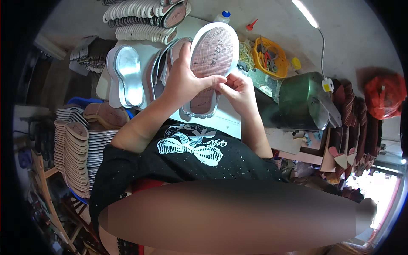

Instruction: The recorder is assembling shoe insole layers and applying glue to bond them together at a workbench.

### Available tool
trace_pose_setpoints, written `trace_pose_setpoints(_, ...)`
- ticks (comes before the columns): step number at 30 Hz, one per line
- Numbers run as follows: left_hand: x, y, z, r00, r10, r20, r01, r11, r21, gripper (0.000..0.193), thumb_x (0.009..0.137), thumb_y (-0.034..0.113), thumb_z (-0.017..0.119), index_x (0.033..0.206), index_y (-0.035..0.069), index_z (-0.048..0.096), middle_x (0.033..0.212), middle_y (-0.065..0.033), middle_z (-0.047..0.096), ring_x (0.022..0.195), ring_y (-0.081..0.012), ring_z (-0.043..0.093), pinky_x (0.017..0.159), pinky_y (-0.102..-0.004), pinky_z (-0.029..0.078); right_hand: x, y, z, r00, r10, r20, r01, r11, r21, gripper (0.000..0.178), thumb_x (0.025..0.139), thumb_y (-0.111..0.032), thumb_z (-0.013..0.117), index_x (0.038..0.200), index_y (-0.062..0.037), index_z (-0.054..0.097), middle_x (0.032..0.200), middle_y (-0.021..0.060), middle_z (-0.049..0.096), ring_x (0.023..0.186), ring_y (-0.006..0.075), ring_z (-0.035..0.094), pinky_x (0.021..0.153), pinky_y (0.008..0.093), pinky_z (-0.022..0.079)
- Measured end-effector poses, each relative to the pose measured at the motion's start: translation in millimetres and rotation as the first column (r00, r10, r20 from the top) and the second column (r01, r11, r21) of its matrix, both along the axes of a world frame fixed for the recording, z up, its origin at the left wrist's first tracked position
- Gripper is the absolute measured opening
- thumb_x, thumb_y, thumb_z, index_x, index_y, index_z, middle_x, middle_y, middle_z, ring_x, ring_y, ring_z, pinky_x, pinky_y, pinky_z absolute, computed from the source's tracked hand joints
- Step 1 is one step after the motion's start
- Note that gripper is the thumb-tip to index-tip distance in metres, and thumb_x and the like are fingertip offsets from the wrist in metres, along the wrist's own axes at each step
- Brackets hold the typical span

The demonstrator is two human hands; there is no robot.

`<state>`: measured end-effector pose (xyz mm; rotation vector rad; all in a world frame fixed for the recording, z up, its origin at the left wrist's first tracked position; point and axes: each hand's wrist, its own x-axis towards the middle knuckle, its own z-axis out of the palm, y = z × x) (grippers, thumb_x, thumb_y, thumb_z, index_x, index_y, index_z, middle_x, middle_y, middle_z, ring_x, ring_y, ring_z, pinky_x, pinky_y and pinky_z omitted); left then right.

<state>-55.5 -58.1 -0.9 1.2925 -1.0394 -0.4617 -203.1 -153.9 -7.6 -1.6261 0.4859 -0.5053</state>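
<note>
Both my hands hold up a shoe sole with a white rim around a reddish, finely striped face that bears dark handwriting. My left hand grips its left edge, with the thumb laid across the narrow middle. At the right edge of that middle, the fingers of my right hand are pinched together on the rim. Silvery, puckered material edges the lower end of the sole. Just left of the hands, several loose soles stand on edge beside a shiny silver sole on the white table.
Rows of stacked soles line the table's back. More stacks stand at my left. On the right are a yellow basket of tools, a green machine and a flexible-necked lamp. A red bag hangs far right.
</note>
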Motion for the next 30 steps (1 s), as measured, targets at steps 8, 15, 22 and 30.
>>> trace_pose_setpoints(8,2,-7,2,0.822,-0.367,-0.436,0.399,0.917,-0.021,0.075,0.067,0.011,0.080,0.128,-0.004,0.037,0.117,-0.0134,0.053,0.107,-0.0196,0.054,0.094,-0.0325,0.042,-9,-9,5,0.900,0.343,0.269,-0.430,0.799,0.420,0.018,0.088,-0.013,0.061,0.093,0.0041,0.061,0.081,0.0130,0.067,0.072,0.0182,0.068,0.066,0.0283,0.055)
trace_pose_setpoints(15,-2,-6,8,0.849,-0.262,-0.458,0.293,0.956,-0.004,0.070,0.081,0.037,0.068,0.127,-0.005,0.036,0.118,-0.0129,0.051,0.108,-0.0177,0.051,0.095,-0.0314,0.040,-14,-9,13,0.959,0.261,0.109,-0.282,0.894,0.348,0.021,0.089,-0.016,0.060,0.096,0.0038,0.061,0.081,0.0097,0.065,0.071,0.0150,0.066,0.066,0.0272,0.055)
trace_pose_setpoints(22,12,-8,3,0.962,-0.258,0.083,0.250,0.963,0.104,0.091,0.064,0.012,0.083,0.133,-0.003,0.026,0.118,-0.0147,0.052,0.106,-0.0212,0.055,0.094,-0.0343,0.043,0,-1,-10,0.988,0.129,0.081,-0.144,0.965,0.220,0.032,0.091,-0.031,0.057,0.089,0.0009,0.061,0.077,0.0073,0.065,0.069,0.0121,0.065,0.065,0.0255,0.053)
trace_pose_setpoints(30,-8,-15,9,0.865,-0.335,-0.373,0.387,0.919,0.073,0.077,0.063,0.008,0.080,0.125,-0.005,0.036,0.114,-0.0136,0.055,0.102,-0.0191,0.056,0.089,-0.0315,0.045,-3,13,-47,0.872,0.048,0.488,-0.384,0.684,0.620,0.020,0.087,-0.017,0.064,0.098,-0.0002,0.061,0.085,0.0048,0.065,0.074,0.0112,0.062,0.070,0.0264,0.053)
